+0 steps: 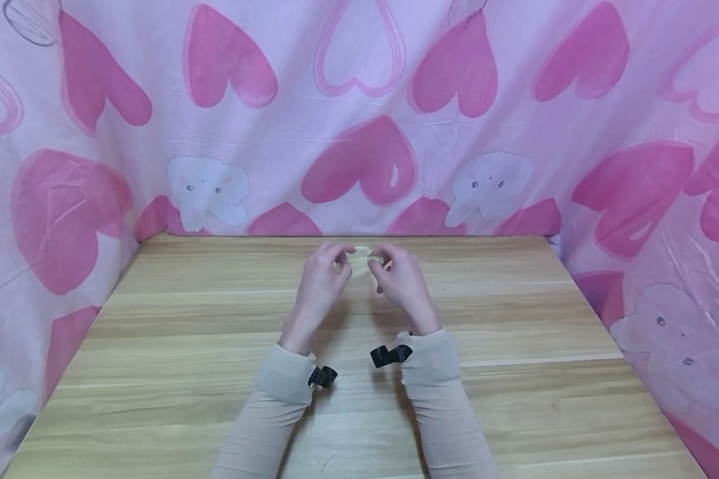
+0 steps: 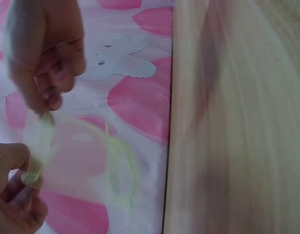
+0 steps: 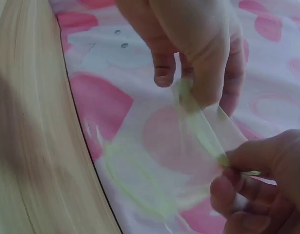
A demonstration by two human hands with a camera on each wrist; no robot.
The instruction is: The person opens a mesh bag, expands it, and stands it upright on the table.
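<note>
1. Two hands, your left hand (image 1: 322,283) and right hand (image 1: 405,279), near the far edge of the wood-grain table (image 1: 515,412).
2. Your left thumb and fingers pinch a thin translucent yellow-green film (image 1: 361,265).
3. Your right fingers pinch its same edge.
4. Film hangs between both hands; bag or sheet, cannot tell.
5. Heart-print cloth (image 1: 359,159) behind.

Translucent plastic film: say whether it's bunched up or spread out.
Spread out: the translucent plastic film hangs between left hand and right hand, pink hearts showing through.
</note>
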